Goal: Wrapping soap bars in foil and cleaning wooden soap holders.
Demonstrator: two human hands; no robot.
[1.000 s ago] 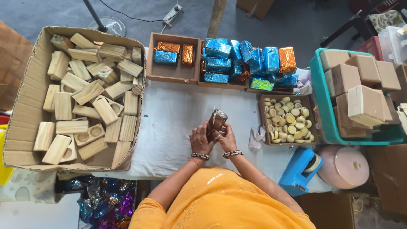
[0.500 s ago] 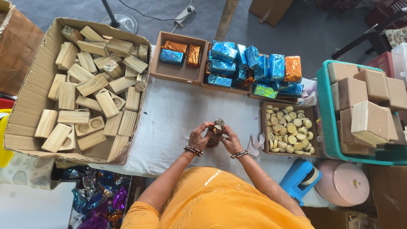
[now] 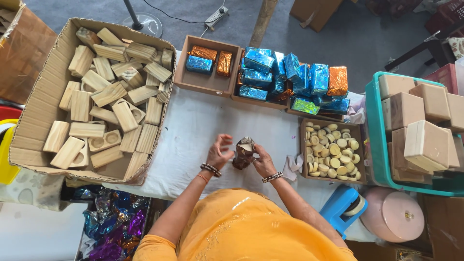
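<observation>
- Right hand (image 3: 263, 162), head view: fingers closed around a small block half-wrapped in brown foil (image 3: 243, 152), held upright just above the white table cloth (image 3: 193, 130).
- Left hand (image 3: 218, 152): fingers spread and curled, empty, just beside the block, not touching it.
- Left of the hands: large cardboard box (image 3: 29, 116) full of pale wooden moulds (image 3: 104, 94).
- Right: shallow tray of round cream soaps (image 3: 331, 150); teal crate (image 3: 374, 140) with wooden blocks.
- Far edge: trays holding blue and orange foil-wrapped packets (image 3: 285, 72).
- Near edge: blue tape dispenser (image 3: 340, 208).
</observation>
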